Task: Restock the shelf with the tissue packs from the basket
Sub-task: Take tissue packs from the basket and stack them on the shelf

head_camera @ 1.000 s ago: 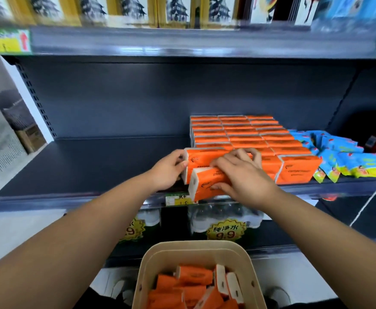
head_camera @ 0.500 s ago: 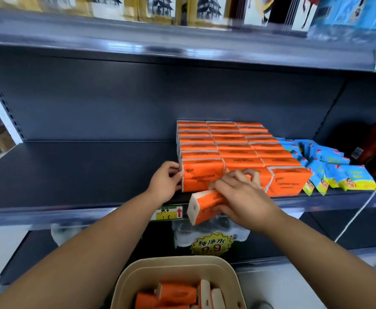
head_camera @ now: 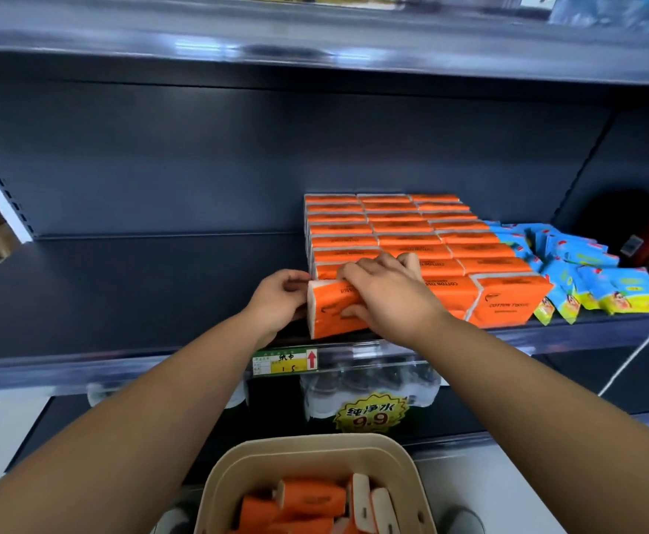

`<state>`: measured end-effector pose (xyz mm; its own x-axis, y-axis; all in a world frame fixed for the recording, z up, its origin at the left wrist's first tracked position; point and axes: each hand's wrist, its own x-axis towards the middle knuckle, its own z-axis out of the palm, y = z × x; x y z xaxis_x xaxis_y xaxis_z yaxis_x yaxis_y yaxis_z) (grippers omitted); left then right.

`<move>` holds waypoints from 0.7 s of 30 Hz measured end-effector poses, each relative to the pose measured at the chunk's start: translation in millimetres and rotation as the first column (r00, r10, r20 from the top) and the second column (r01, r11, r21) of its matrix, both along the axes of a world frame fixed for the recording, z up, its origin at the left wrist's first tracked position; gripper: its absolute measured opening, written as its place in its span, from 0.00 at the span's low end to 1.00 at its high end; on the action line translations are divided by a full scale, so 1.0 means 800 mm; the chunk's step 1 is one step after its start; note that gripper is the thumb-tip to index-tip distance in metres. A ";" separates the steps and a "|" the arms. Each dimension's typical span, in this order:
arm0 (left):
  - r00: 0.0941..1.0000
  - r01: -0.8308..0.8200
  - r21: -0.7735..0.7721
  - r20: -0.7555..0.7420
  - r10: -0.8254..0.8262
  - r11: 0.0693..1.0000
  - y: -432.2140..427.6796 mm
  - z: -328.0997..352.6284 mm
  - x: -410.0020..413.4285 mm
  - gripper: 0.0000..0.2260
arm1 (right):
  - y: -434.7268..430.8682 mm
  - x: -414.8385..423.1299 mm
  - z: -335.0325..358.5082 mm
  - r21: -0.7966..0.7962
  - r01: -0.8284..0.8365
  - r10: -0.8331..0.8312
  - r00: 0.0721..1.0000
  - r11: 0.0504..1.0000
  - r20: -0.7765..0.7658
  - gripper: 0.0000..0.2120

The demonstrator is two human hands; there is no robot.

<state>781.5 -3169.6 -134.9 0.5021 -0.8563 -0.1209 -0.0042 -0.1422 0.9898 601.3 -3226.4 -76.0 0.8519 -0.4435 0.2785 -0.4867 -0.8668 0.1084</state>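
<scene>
Head view: right hand [head_camera: 388, 294] curls over the top of an orange pack [head_camera: 328, 308], thumb on its front; left hand [head_camera: 278, 298] grips its white left end. The pack sits at the shelf's [head_camera: 122, 294] front edge, against the orange rows [head_camera: 411, 233]. Blue packets [head_camera: 569, 271] lie right of them. Below, the basket [head_camera: 234, 472] holds more.

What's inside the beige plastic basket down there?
Orange tissue packs with white ends lie jumbled inside the beige plastic basket. The top ones cover whatever is underneath, and the picture's edge cuts off the front.
</scene>
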 end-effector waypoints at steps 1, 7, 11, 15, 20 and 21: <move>0.999 0.017 -0.015 -0.037 -0.018 1.000 0.002 0.002 0.000 0.09 | -0.004 0.001 -0.001 0.000 0.036 -0.036 0.999 0.999 -0.030 0.20; 0.996 0.075 -0.005 -0.048 -0.075 0.997 0.015 0.010 -0.003 0.16 | -0.014 -0.002 -0.010 -0.008 0.127 -0.127 0.991 0.992 -0.033 0.23; 0.989 0.117 0.012 -0.087 -0.115 0.993 0.022 0.012 -0.014 0.16 | -0.010 -0.001 -0.012 0.058 0.142 -0.141 0.990 0.988 -0.024 0.26; 0.989 0.121 0.036 -0.095 -0.117 0.992 0.023 0.009 -0.021 0.18 | -0.008 -0.004 -0.008 0.107 0.149 -0.149 0.989 0.983 -0.006 0.26; 0.993 0.109 0.043 -0.054 -0.107 0.993 0.031 0.017 -0.028 0.22 | -0.007 -0.021 -0.002 0.194 0.142 -0.180 0.964 0.971 0.196 0.22; 0.994 0.098 0.035 -0.059 -0.096 0.995 0.033 0.022 -0.031 0.23 | -0.011 -0.028 -0.002 0.198 0.170 -0.218 0.942 0.965 0.256 0.21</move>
<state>757.0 -3143.2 -117.5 0.4080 -0.8950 -0.1805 0.0368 -0.1815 0.9827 578.8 -3234.8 -77.7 0.6460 -0.6538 0.3939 -0.6371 -0.7461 -0.1935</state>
